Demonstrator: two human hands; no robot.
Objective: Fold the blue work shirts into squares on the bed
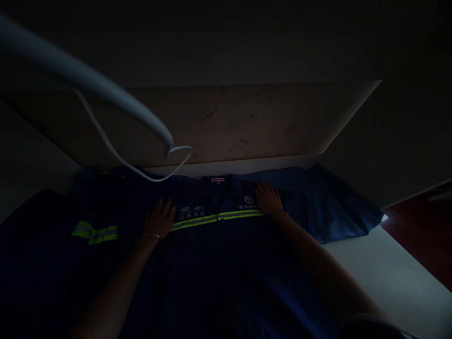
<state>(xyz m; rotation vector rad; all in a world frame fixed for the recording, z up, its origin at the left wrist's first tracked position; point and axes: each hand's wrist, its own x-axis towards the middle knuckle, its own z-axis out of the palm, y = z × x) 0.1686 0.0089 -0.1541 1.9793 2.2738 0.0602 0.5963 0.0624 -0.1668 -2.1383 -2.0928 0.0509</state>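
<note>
A dark blue work shirt lies spread flat, front up, on a white surface, with its collar at the far side. A yellow-green reflective band crosses its chest and another marks the left sleeve. My left hand rests flat on the shirt's chest at the left end of the band, fingers stretched out, a thin bracelet on the wrist. My right hand lies flat on the chest at the band's right end, fingers spread. Neither hand holds anything.
The scene is very dim. A pale curved bar with a thin white cord hangs over the upper left. A headboard-like panel stands behind the white surface. Dark red floor shows at the right.
</note>
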